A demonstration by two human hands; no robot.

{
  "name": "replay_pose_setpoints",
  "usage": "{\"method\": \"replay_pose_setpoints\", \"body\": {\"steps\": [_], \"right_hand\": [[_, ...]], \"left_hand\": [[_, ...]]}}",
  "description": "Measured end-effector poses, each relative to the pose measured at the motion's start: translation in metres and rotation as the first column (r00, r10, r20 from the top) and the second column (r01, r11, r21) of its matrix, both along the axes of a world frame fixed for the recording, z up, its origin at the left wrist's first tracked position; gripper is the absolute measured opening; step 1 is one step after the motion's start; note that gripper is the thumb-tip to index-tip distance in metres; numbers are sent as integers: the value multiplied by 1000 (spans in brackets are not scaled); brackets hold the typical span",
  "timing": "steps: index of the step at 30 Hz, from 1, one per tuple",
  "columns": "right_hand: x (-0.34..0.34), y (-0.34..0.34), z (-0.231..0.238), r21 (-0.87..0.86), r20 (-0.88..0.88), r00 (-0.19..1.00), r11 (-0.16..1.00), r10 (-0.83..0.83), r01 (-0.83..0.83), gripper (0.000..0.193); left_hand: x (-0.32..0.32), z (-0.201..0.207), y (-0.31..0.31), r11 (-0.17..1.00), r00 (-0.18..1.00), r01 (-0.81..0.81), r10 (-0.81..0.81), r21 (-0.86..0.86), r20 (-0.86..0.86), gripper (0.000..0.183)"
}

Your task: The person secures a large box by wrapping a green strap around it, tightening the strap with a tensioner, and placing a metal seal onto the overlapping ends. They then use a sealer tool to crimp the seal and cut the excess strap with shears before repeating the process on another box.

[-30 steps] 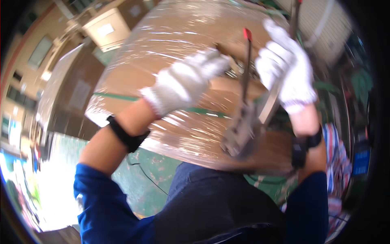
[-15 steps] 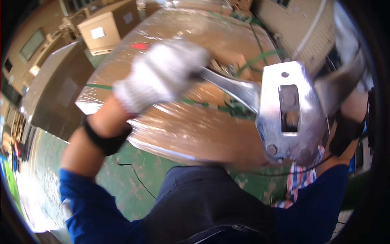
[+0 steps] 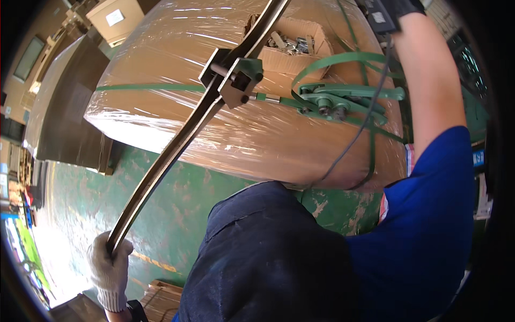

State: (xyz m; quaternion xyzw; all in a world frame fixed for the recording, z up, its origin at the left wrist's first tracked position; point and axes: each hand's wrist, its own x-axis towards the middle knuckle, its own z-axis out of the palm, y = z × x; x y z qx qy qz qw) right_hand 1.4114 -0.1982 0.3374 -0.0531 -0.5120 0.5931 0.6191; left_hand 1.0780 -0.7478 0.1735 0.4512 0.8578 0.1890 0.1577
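My left hand [image 3: 107, 265], in a white knit glove, is closed around the lower end of a long-handled strap sealer [image 3: 174, 149]. Its handles stand wide apart, the upper one running out past the top edge. The sealer's jaw head [image 3: 236, 80] is over a green strap [image 3: 150, 87] that crosses a film-wrapped carton [image 3: 225, 137]. On the strap, just right of the jaws, sits a small shiny metal seal [image 3: 272, 99]. A green strap tensioner [image 3: 348, 94] lies farther right. My right forearm [image 3: 432, 80] reaches up to the top right; its hand is out of the picture.
An open cardboard box [image 3: 289, 64] of small metal pieces rests on the carton. A loop of green strap [image 3: 332, 58] arches beside it. A dark cable [image 3: 354, 137] hangs from my right wrist. Another wrapped carton [image 3: 72, 107] stands left on the green floor [image 3: 177, 209].
The strap sealer has gone from close before me down to the strap, its handles now spread far apart. My left hand has moved down and left; my right arm has swung up.
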Motion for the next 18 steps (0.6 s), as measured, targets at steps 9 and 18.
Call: {"method": "replay_pose_setpoints", "body": {"steps": [9,18], "right_hand": [[-30,138,-125,-251,152,979,952,-139,174,24],[-31,169,-169,-325,88,996,945,-3,32,23]], "left_hand": [[80,16,6,978,943,-209,195,-22,-268,23],[129,35,15,978,882,-141,54,-153,-467,22]]}}
